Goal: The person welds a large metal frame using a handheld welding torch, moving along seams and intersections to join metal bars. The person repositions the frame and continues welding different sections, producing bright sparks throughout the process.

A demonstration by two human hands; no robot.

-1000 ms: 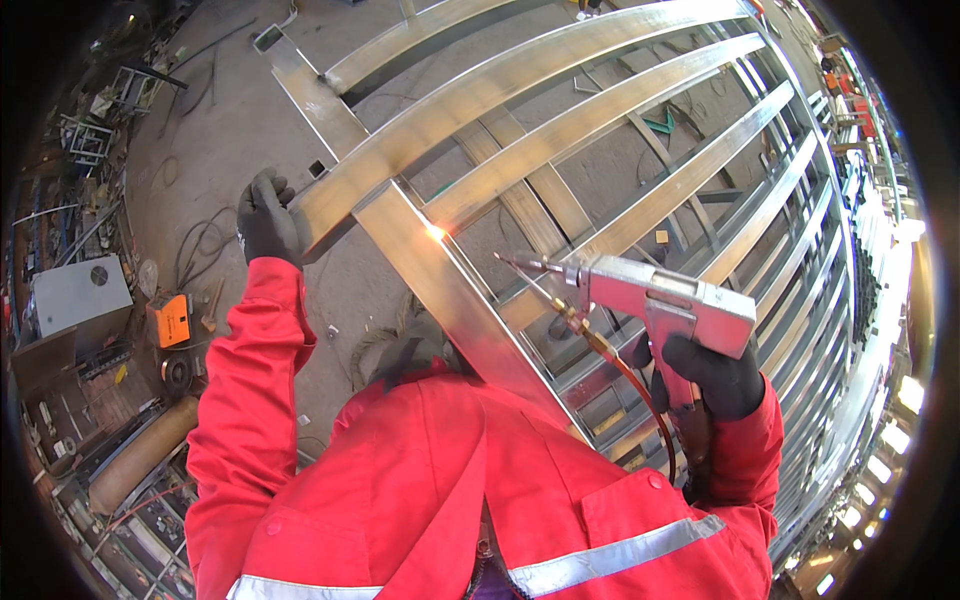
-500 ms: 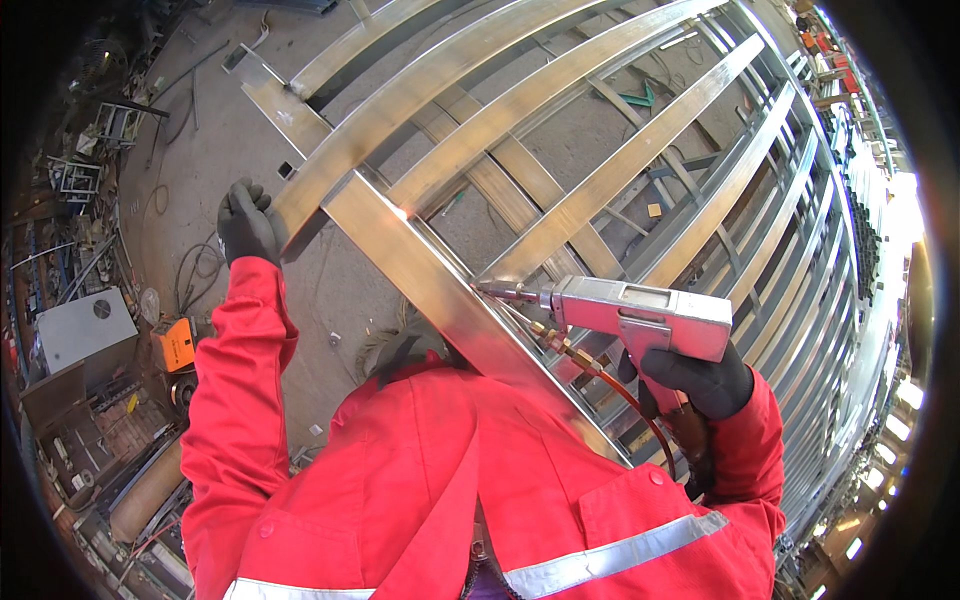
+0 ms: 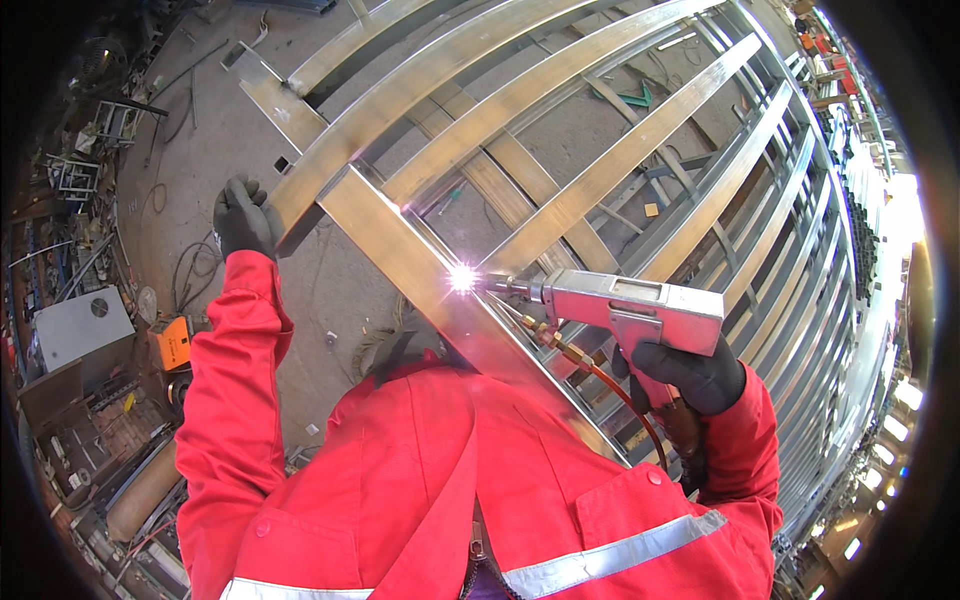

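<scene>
My right hand [image 3: 690,375], in a dark glove, is wrapped around the grip of a silver and red handheld welding gun [image 3: 635,308]. The gun's nozzle points left at the joint where a slanting rectangular metal tube [image 3: 620,165] meets the edge tube [image 3: 395,235] of a large metal frame. A bright white-violet spark glows at the nozzle tip. A thin brass feed tube [image 3: 555,342] with an orange-red hose runs under the nozzle toward the joint. My left hand [image 3: 240,215], also gloved, has its fingers curled and lies against the end of another tube [image 3: 285,205].
More parallel tubes of the frame [image 3: 735,215] stretch away to the right. Cables [image 3: 195,270] lie on the concrete floor at left, near a grey box [image 3: 85,330] and an orange case [image 3: 172,343]. A green clamp-like tool [image 3: 635,98] shows between the tubes.
A bright welding spark has appeared at the nozzle. The gun and my right hand have shifted slightly left and up in the picture. My left hand stays nearly in place.
</scene>
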